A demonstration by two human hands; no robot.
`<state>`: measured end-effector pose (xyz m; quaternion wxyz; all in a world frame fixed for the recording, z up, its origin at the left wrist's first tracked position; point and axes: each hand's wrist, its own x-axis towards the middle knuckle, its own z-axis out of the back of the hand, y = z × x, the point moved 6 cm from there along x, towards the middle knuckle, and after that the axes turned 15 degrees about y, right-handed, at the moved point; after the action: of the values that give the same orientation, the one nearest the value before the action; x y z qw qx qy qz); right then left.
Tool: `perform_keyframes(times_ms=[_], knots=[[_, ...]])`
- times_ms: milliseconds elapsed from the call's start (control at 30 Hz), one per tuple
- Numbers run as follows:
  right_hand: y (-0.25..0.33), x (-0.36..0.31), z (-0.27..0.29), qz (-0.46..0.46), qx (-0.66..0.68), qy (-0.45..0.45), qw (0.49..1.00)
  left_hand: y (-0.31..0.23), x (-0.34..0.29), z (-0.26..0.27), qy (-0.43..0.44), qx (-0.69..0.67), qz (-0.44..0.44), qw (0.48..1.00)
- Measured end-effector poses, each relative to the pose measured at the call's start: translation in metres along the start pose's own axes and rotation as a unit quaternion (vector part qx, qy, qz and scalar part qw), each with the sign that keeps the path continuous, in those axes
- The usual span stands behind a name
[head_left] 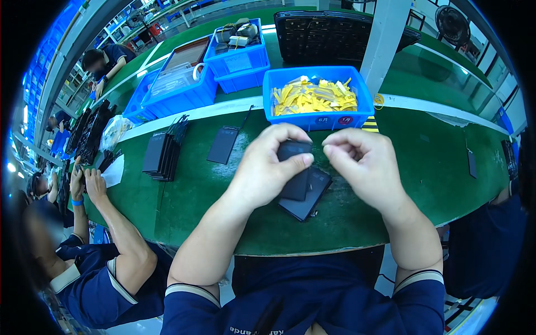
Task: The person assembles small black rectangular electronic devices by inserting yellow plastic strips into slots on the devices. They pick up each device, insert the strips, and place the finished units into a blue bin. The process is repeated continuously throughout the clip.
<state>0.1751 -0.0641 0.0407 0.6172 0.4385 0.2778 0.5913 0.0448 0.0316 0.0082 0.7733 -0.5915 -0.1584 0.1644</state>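
Note:
My left hand [262, 164] grips a flat black rectangular pack [294, 187] between thumb and fingers, above the green tabletop. Under it, partly covered, lies a second black pack [314, 196], turned at an angle. My right hand [360, 164] is curled close to the held pack's upper end, its thumb and fingers pinched together. Whatever they pinch, if anything, is too small or hidden to make out. Just beyond both hands stands a blue bin [318, 120] of small yellow strips [312, 96].
Left of my hands lie a single black pack [223, 145] with a lead and a stack of packs [162, 155]. Blue crates [237, 61] and a black tray [321, 39] stand behind. A metal post [382, 47] rises at the back. A co-worker [106, 268] sits close on the left.

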Motion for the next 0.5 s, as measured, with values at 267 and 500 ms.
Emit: perform_keyframes(times_ms=[267,500], knots=[[-0.01,0.006,-0.001,-0.004,0.009,0.033,0.999,-0.016,0.001,-0.02,0.039,0.212,-0.089,0.972],[-0.009,0.006,-0.012,0.058,-0.185,0.134,0.972,-0.006,-0.011,0.064,-0.187,0.403,0.057,0.894]])
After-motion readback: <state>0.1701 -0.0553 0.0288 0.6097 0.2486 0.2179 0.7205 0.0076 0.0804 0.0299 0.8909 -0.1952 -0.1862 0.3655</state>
